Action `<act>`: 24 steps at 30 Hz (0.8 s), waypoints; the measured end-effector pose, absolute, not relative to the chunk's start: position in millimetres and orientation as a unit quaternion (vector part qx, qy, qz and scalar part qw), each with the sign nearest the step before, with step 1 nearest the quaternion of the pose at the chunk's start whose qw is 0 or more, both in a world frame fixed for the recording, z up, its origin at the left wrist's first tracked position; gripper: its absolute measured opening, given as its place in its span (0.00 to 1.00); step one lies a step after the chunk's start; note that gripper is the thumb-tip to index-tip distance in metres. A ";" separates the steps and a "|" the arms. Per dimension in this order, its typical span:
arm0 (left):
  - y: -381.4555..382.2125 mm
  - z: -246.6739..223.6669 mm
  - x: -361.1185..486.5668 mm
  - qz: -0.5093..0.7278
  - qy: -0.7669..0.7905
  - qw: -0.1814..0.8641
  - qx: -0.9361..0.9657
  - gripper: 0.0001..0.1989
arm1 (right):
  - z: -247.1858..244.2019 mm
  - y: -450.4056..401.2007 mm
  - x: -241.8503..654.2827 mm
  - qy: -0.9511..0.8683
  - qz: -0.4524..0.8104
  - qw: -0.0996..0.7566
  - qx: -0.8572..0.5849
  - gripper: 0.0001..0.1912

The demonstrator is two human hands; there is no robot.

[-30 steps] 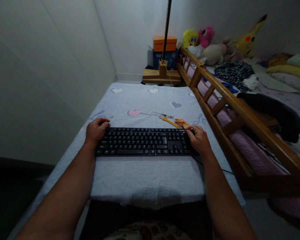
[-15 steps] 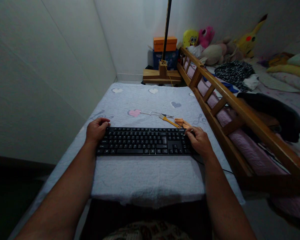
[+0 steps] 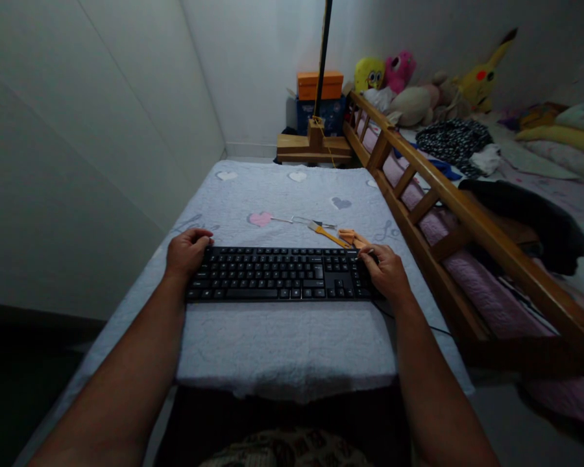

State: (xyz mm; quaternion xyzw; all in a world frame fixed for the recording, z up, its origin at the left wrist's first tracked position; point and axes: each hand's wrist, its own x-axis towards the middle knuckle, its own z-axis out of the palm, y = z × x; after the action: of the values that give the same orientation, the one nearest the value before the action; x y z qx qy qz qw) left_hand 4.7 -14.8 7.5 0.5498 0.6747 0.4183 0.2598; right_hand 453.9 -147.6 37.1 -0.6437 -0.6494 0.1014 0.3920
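Note:
A black computer keyboard [image 3: 263, 275] lies flat on the cloth-covered table, its long side towards me. My left hand [image 3: 187, 256] is closed around its upper left end, thumb and fingers curled at the corner. At the opposite end, my right hand [image 3: 385, 269] has its fingers bent over the number pad's edge. A small pale sliver shows at the right fingers; I cannot make out what it is. Just beyond the keyboard lie a yellow-handled flat brush [image 3: 328, 235], a thin wire tool [image 3: 304, 220] and a folded orange cloth [image 3: 353, 237], partly behind my right hand.
A pale blue tablecloth [image 3: 282, 337] with heart patterns covers the table. A wooden bed rail [image 3: 438, 188] runs along the right side, a wall [image 3: 102, 130] along the left. A wooden stand base [image 3: 314, 149] and an orange box [image 3: 320, 85] are at the far end. The keyboard's cable trails right.
Both hands stay at the keyboard's ends. The whole view has shifted very slightly; the keyboard and tools keep their places on the table.

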 end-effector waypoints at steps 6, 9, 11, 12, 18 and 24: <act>-14.8 7.6 4.4 0.414 0.677 0.258 0.551 0.11 | 34.1 -147.0 453.9 -0.653 0.088 0.395 -0.640 0.09; -14.0 6.3 3.2 0.410 0.680 0.254 0.553 0.12 | 32.7 -147.3 454.6 -0.658 0.081 0.400 -0.633 0.10; -13.6 5.8 2.8 0.410 0.680 0.251 0.554 0.13 | 31.7 -147.5 455.9 -0.661 0.078 0.401 -0.629 0.10; -13.6 5.7 2.8 0.411 0.678 0.250 0.555 0.13 | 31.1 -147.6 456.6 -0.663 0.077 0.401 -0.628 0.10; -14.2 6.0 3.4 0.413 0.677 0.253 0.554 0.11 | 28.2 -147.6 458.9 -0.662 0.074 0.407 -0.625 0.09; -13.6 5.6 3.3 0.415 0.676 0.254 0.553 0.10 | 27.0 -146.9 459.0 -0.664 0.068 0.401 -0.627 0.10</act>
State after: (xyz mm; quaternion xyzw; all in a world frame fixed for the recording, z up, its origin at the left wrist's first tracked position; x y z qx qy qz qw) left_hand 3.3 -13.6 5.6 0.5534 0.6759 0.4152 0.2539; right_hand 459.0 -146.9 27.0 -0.6270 -0.6642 0.0680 0.4014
